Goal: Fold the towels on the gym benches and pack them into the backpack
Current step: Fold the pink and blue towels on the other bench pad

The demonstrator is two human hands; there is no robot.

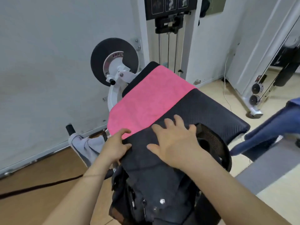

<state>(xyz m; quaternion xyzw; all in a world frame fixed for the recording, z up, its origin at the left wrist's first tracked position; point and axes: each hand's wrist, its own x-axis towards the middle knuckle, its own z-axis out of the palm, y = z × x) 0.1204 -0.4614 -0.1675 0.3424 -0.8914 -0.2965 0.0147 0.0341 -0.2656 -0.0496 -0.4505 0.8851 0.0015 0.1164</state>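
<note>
Black padded surface [211, 108] with a dimpled, woven-looking cover and rounded corners, running away from the camera at a slant. Pink towel [146, 101] is fluffy terry, spread flat as a rectangle over the surface's left side and far end. Its near corner touches the backpack.

Backpack [151, 181] is dark grey soft fabric with metal zipper pulls low down. It sits at the surface's near edge, its top lying up onto the padding. Its curved black mesh panel [212, 140] is perforated and shows at the right.

Left hand [116, 143] has curled fingers and pinches the backpack's left fabric edge, fingertips right at the pink towel's corner. Right hand [175, 140] lies flat on the backpack fabric, fingers spread and straight, holding nothing.

Grey towel [86, 146] hangs crumpled off a handle left of the surface. Blue towel [267, 125] is draped at the right; its support is mostly hidden. Round black disc [100, 62] on a white bracket stands beyond the far-left corner.
</note>
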